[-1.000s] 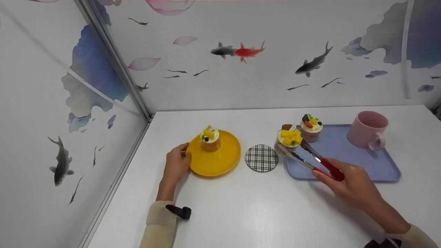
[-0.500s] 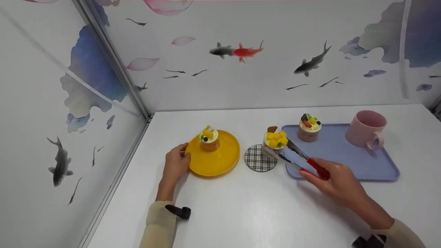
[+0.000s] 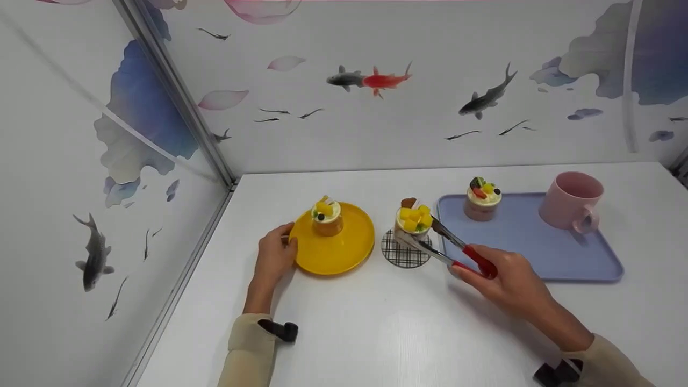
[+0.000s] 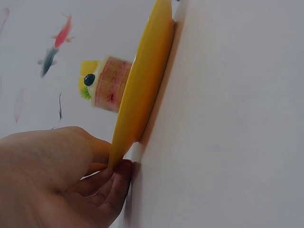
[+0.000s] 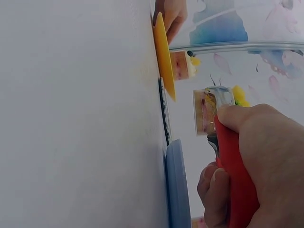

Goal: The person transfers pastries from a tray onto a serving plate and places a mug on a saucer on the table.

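Observation:
My left hand point(image 3: 277, 253) pinches the near-left rim of a yellow plate point(image 3: 344, 252), thumb above and fingers beneath, as the left wrist view shows. On that plate stands a small dessert cup point(image 3: 327, 219) topped with cream and fruit. My right hand point(image 3: 508, 277) grips red-handled metal tongs point(image 3: 480, 260), whose tips clasp a second dessert cup point(image 3: 413, 221) heaped with yellow fruit cubes. This cup hangs over a round checked coaster point(image 3: 407, 258); in the right wrist view a gap separates the cup point(image 5: 204, 114) from the coaster point(image 5: 165, 111).
A blue-purple tray point(image 3: 527, 252) lies on the right of the white table point(image 3: 365, 333). It bears a third dessert cup point(image 3: 482, 201) at its back left and a pink mug point(image 3: 571, 201) at its back right. Patterned wall panels point(image 3: 419, 129) stand behind and on the left.
My right hand has carried the tongs and the gripped dessert cup leftward, from the tray's left edge to over the coaster. My left hand and the plate have stayed put.

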Motion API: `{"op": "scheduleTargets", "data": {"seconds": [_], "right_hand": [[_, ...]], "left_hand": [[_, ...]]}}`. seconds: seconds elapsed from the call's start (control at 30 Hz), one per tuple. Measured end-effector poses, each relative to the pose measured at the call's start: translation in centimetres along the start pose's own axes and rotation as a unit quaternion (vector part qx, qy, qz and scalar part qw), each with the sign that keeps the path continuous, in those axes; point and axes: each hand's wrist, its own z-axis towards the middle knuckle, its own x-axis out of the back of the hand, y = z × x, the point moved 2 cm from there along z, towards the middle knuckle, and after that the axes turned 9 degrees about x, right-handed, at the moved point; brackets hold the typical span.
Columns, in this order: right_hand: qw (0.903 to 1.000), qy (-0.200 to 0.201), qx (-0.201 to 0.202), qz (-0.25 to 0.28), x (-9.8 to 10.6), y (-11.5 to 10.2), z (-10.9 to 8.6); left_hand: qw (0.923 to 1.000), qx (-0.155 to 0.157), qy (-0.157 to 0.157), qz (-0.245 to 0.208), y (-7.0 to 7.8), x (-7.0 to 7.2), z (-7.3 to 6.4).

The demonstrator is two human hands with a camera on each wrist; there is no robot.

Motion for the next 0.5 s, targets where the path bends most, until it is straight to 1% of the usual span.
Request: {"op": "scheduleTargets", "data": {"seconds": [0.1, 0.33, 0.5], "right_hand": [[1.0, 0.001, 0.002, 0.005, -0.2, -0.2, 0.2], [0.9999, -0.009, 0.001, 0.009, -0.9, -0.5, 0.6], [0.9998, -0.007, 0.008, 0.016, -1.2, -0.8, 1.0]], "left_hand": [[1.0, -0.007, 0.003, 0.002, 0.1, 0.0, -0.1], [1.0, 0.004, -0.005, -0.002, 0.2, 0.0, -0.3], [1.0, 0.001, -0.005, -0.004, 0.3, 0.0, -0.3]]}}
